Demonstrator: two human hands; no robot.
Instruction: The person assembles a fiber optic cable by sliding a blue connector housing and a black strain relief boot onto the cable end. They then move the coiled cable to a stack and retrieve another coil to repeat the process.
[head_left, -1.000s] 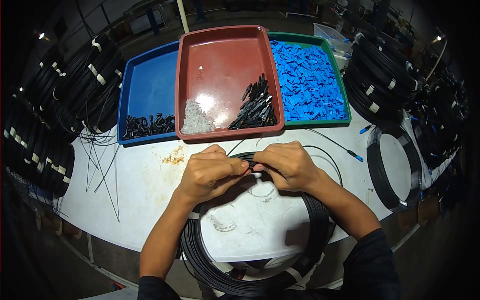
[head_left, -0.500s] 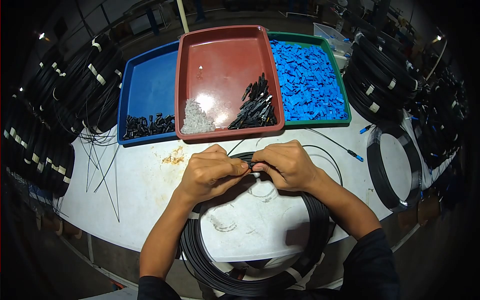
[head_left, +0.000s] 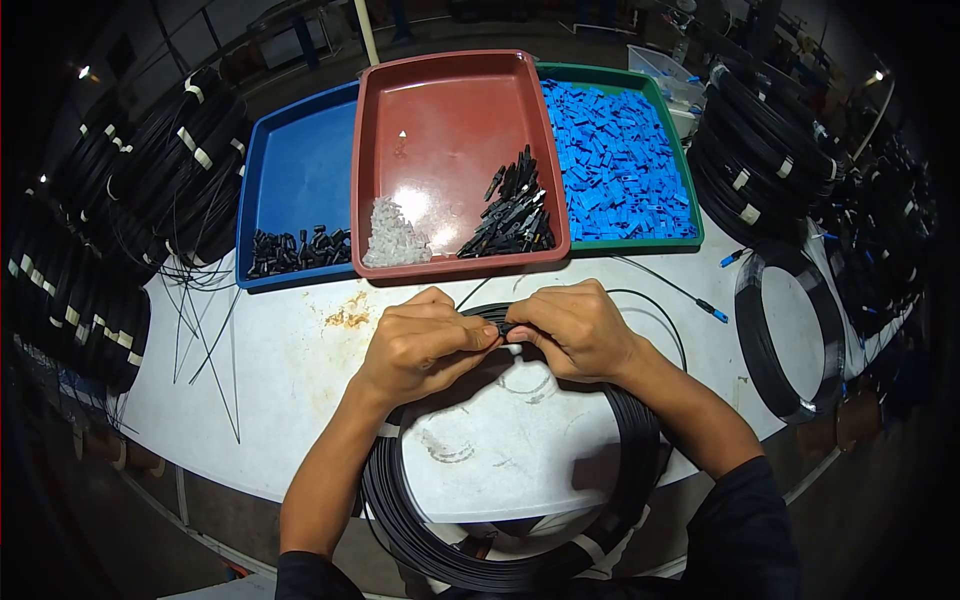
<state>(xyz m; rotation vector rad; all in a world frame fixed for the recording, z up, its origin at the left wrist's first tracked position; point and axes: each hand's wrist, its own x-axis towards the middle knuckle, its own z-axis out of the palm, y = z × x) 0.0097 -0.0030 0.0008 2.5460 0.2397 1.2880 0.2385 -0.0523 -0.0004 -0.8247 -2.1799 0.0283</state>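
Above the far side of a big coil of black cable point(head_left: 390, 480), both of my hands meet with their fingertips almost touching. My left hand point(head_left: 425, 345) is closed, thumb and forefinger pinching a small black piece point(head_left: 503, 329). From the other side my right hand point(head_left: 575, 330) pinches the same piece, also closed. Fingers cover most of it, so its exact kind is hidden. The coil hangs partly over the table's near edge, with white tape bands round it. Right of my hands lies a cable end with a blue connector point(head_left: 719, 315).
A red tray point(head_left: 460, 120) holds clear pieces and black parts. Flanking it are a blue tray point(head_left: 300, 170) with black sleeves and a green tray point(head_left: 690, 215) full of blue connectors. Cable coils point(head_left: 170, 170) are stacked left, more point(head_left: 760, 150) right. A wrapped coil point(head_left: 750, 335) lies nearer.
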